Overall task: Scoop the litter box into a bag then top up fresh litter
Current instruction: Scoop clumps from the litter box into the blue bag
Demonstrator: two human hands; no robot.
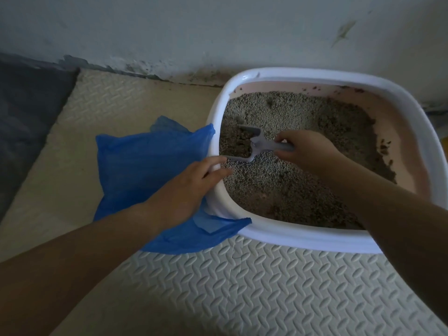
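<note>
- Right hand point(303, 151) is over the middle of the litter box point(303, 236), with the fingers curled around the handle of a grey scoop point(244, 144).
- The scoop is low over the litter point(291, 187) in the left part of the box, its wide end towards the left rim, and it carries a dark, clumpy load.
- Left hand point(194, 187) rests on the left rim of the box with the fingers straight and a little spread; the fingertips reach over the rim, above the litter.
- A blue bag point(145, 166) lies on the floor just beside the left side of the box, touching it. One part of the bag passes under the left hand and wrist, and one corner lies against the near rim.
- The box has a white rim and pinkish inner walls. The litter is grey grains, darker and lumpy along the far and right walls.
- Under everything there is a pale mat point(242, 287) with a pressed pattern.
- The box stands near a pale wall point(194, 32), and a dark cloth point(24, 105) lies at the far left.
</note>
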